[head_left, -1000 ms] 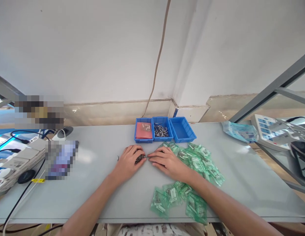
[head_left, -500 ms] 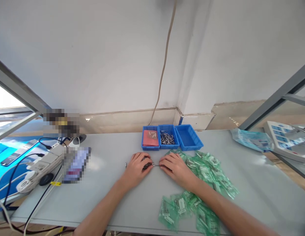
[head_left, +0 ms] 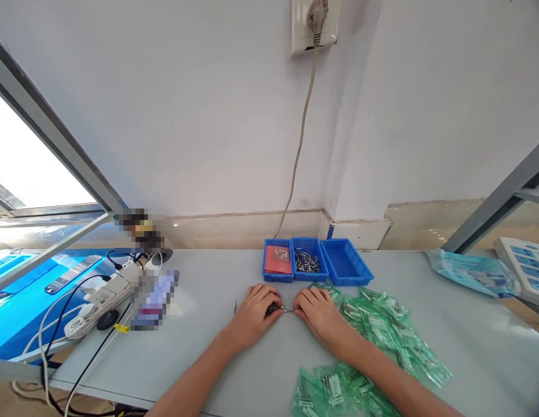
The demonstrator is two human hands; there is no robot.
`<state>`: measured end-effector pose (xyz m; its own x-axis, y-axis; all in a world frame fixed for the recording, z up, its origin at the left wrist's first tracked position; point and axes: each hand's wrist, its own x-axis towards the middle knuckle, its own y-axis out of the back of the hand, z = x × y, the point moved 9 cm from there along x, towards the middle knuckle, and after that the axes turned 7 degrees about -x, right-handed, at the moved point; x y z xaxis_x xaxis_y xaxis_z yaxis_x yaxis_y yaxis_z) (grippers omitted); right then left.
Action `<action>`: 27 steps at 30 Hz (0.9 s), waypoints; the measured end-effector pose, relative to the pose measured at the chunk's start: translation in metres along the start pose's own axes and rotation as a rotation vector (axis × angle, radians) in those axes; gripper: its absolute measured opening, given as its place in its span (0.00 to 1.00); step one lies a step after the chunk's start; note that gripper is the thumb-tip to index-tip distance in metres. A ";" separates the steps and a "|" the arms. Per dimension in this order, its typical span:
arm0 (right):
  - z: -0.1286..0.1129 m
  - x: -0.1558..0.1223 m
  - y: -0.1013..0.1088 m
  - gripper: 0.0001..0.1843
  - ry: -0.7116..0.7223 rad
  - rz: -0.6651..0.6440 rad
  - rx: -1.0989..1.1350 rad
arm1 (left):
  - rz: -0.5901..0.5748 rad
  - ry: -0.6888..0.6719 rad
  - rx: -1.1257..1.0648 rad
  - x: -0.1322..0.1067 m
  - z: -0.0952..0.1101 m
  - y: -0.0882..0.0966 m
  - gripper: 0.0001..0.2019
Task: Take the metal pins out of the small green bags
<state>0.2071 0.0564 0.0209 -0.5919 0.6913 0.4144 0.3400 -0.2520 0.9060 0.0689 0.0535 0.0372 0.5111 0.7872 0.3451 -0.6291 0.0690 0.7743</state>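
My left hand (head_left: 254, 313) rests on the grey table (head_left: 200, 353) with its fingers curled around a small bunch of dark metal pins (head_left: 272, 308). My right hand (head_left: 319, 313) lies just to the right, its fingertips pinching one thin metal pin (head_left: 287, 310) between the two hands. A single loose pin (head_left: 235, 305) lies left of my left hand. Green plastic bags (head_left: 382, 324) of parts are spread under and beside my right forearm.
Three blue bins stand at the back: one with a red packet (head_left: 278, 262), one with metal pins (head_left: 307, 262), one bare (head_left: 345, 263). A power strip with cables (head_left: 98, 298) lies at left. A blue-white packet (head_left: 473, 271) lies at right. A wall socket with a cord (head_left: 315, 23) is above.
The camera has tilted upward, so the table and hands sit lower in view and the wall socket shows. Both hands stay together on the pins.
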 end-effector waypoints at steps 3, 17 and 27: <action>0.005 -0.001 -0.001 0.07 -0.039 -0.018 0.067 | 0.000 0.001 -0.010 0.000 0.002 0.001 0.02; 0.009 -0.002 0.009 0.18 -0.043 0.000 0.151 | 0.038 -0.026 -0.029 -0.001 -0.001 0.001 0.02; 0.026 -0.003 0.004 0.16 -0.175 0.009 0.195 | 0.103 -0.074 -0.034 -0.002 0.002 0.005 0.04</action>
<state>0.2292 0.0705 0.0211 -0.4589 0.8002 0.3861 0.4893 -0.1350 0.8616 0.0662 0.0516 0.0411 0.4838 0.7441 0.4607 -0.6993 0.0121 0.7148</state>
